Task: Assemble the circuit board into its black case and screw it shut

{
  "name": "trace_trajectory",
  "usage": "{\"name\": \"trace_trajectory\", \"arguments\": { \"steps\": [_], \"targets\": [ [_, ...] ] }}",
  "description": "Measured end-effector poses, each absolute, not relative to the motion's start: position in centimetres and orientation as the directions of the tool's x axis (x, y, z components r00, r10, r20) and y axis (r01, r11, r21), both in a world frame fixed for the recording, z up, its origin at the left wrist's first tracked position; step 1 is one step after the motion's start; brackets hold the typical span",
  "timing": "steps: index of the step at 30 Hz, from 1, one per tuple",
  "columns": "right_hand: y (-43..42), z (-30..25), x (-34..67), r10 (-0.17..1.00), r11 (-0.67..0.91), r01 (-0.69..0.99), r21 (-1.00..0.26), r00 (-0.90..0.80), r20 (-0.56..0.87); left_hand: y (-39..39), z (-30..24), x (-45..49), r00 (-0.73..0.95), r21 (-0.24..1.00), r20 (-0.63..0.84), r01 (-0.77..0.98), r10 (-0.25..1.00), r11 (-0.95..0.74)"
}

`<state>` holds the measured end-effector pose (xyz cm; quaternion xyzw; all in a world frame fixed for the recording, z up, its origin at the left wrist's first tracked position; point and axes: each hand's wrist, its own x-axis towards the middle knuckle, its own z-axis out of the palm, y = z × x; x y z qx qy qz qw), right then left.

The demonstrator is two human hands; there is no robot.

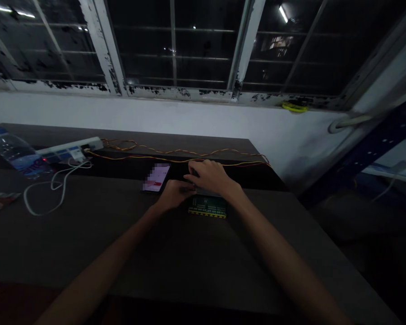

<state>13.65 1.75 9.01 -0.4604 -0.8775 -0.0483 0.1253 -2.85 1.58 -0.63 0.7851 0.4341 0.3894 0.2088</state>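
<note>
A green circuit board [208, 204] with a yellow strip along its near edge lies on the dark table. At its far left corner my left hand [173, 195] is closed in a pinch, and whatever sits between the fingertips is too small and dark to name. My right hand [210, 175] arches over the board's far side with its fingers curled down toward the left fingertips. It hides that part of the board, and what those fingers grip cannot be made out. Just left of my left hand lies a phone [157, 177] with its screen lit.
A power strip [71, 148] with a white cable [62, 192] stands at the back left, beside a plastic water bottle [18, 153]. Red and yellow twisted wires [179, 151] run along the back of the table [176, 253]. A yellow roll [295, 107] rests on the windowsill.
</note>
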Motion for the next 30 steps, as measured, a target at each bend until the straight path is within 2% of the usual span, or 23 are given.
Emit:
{"name": "trace_trajectory", "arguments": {
  "steps": [5, 10, 16, 20, 30],
  "targets": [
    [1.9, 9.1, 13.8, 0.777, 0.606, 0.793, -0.063, -0.572, 0.263, 1.4, -0.6, -2.8, 0.333, 0.676, 0.427, 0.499, 0.84, -0.542],
    [2.4, 9.1, 14.2, 0.79, 0.599, 0.793, -0.114, -0.561, 0.248, 1.1, -0.6, -2.6, 0.343, 0.629, 0.456, 0.529, 0.821, -0.57],
    [2.5, 9.0, 14.1, 0.792, 0.587, 0.807, -0.064, -0.557, 0.248, 1.3, -0.9, -2.6, 0.325, 0.608, 0.465, 0.559, 0.824, -0.564],
    [2.4, 9.4, 14.4, 0.777, 0.618, 0.781, -0.088, -0.59, 0.218, 1.3, -0.9, -2.5, 0.352, 0.613, 0.464, 0.535, 0.813, -0.582],
    [1.9, 9.4, 14.7, 0.75, 0.656, 0.744, -0.126, -0.625, 0.215, 1.3, -0.9, -2.7, 0.354, 0.489, 0.484, 0.649, 0.8, -0.583]
  ]
}}
